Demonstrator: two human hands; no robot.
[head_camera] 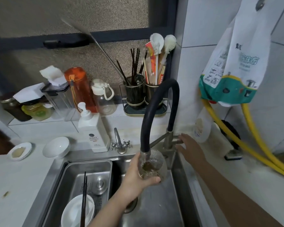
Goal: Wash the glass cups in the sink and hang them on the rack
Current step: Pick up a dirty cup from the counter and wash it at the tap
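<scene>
My left hand [136, 179] grips a round textured glass cup [152, 166] over the steel sink [156, 208]. The cup sits right under the spout of the black hose faucet [147, 115], with brownish liquid inside it. My right hand [189, 147] rests on the faucet's metal lever [175, 140], fingers extended over it. No rack for cups shows in this view.
A steel drain basket [105, 166] in the sink's left half holds a white plate [77, 210] and dark chopsticks [84, 199]. A soap dispenser [93, 131], a white bowl [57, 147], bottles and a utensil holder [143, 94] line the counter. Yellow hoses [252, 145] run at right.
</scene>
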